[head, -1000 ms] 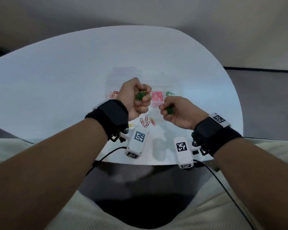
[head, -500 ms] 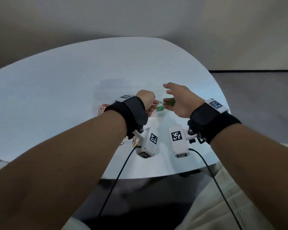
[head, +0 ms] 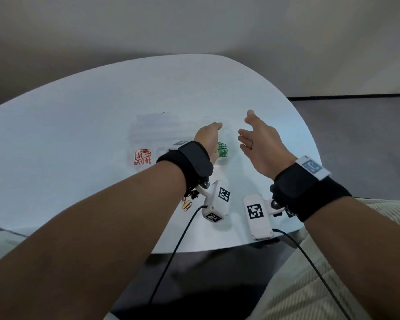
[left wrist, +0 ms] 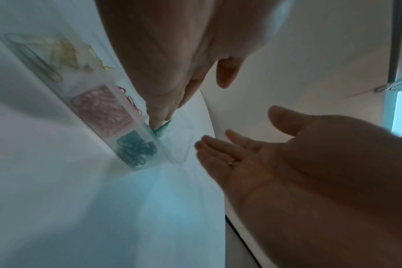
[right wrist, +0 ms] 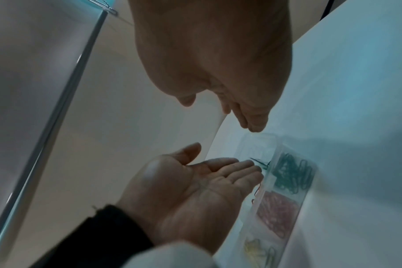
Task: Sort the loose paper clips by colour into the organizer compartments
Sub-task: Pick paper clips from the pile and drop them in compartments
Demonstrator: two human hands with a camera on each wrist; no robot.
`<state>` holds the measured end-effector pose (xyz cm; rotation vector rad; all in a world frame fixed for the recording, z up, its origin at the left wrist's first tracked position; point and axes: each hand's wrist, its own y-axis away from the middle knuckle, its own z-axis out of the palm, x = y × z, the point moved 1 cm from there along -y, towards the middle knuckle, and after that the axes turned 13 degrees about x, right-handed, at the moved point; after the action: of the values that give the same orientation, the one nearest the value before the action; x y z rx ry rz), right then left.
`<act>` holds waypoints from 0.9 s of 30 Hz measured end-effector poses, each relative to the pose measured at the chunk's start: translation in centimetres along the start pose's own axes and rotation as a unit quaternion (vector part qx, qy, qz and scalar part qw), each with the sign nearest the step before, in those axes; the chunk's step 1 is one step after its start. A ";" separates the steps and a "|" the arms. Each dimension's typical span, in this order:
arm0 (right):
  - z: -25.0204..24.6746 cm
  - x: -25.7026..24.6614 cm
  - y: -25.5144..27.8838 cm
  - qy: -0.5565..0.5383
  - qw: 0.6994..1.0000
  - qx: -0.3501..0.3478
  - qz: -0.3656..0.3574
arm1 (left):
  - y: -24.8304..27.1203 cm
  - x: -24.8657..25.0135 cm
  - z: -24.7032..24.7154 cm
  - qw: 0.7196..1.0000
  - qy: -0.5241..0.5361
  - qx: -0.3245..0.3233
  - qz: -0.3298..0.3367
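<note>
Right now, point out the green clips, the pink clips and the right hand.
green clips [left wrist: 135,150]: left wrist view, middle of the dark green pile in its compartment.
pink clips [left wrist: 101,110]: left wrist view, centre of the pink heap.
right hand [head: 261,146]: head view, the open palm.

Two hands, one clear organizer, one table, two wrist cameras; clips too many to count.

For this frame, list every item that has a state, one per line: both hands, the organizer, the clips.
left hand: open, palm up, holding nothing
right hand: open, fingers spread, holding nothing
organizer: clear, uncovered, on the table
green clips: piled in the end compartment
pink clips: piled in the next compartment
loose clips: unsorted, on the table
</note>
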<state>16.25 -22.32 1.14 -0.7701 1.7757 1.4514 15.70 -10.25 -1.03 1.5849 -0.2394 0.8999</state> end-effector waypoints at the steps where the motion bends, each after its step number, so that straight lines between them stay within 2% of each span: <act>1: -0.3 0.0 0.0 -0.008 1.000 0.005 -0.010 | 0.0 0.0 0.0 1.000 0.000 -0.002 0.006; 3: -0.8 -0.1 0.2 -0.007 0.999 0.019 -0.043 | 0.3 0.2 -0.4 0.999 -0.029 -0.017 0.037; 5: -0.9 -0.2 0.7 0.022 0.996 0.016 -0.083 | 0.7 0.8 -1.1 0.990 -0.096 -0.020 0.101; 7: -0.5 0.1 1.3 0.090 0.989 -0.014 -0.114 | 1.6 1.2 -2.5 0.963 -0.199 -0.013 0.180; 9: 0.2 0.9 1.8 0.179 0.973 -0.052 -0.138 | 2.3 1.4 -4.0 0.925 -0.306 -0.005 0.223; 11: 1.3 2.2 2.4 0.291 0.938 -0.095 -0.165 | 2.7 1.1 -5.8 0.883 -0.404 0.003 0.239; 14: 2.9 5.3 2.9 0.449 0.850 -0.159 -0.224 | 3.1 -0.1 -8.6 0.824 -0.515 0.008 0.237; 16: 3.8 7.3 3.0 0.514 0.798 -0.155 -0.273 | 3.1 -1.6 -10.2 0.788 -0.575 0.010 0.221; 18: 4.4 8.6 3.0 0.539 0.778 -0.124 -0.298 | 2.9 -3.4 -11.4 0.764 -0.608 0.019 0.214; 20: 5.0 9.4 2.8 0.540 0.777 -0.091 -0.310 | 2.5 -5.1 -12.1 0.749 -0.623 0.035 0.222; 24: 5.9 10.3 1.8 0.533 0.785 -0.042 -0.315 | 2.3 -7.6 -12.6 0.749 -0.596 0.065 0.283; 27: 6.4 11.0 1.2 0.569 0.760 -0.050 -0.310 | 2.2 -9.0 -12.2 0.745 -0.574 0.065 0.332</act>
<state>9.94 -15.97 -7.97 -2.3819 1.8500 0.5584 3.32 -2.65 -5.73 2.0461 -1.7384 0.2895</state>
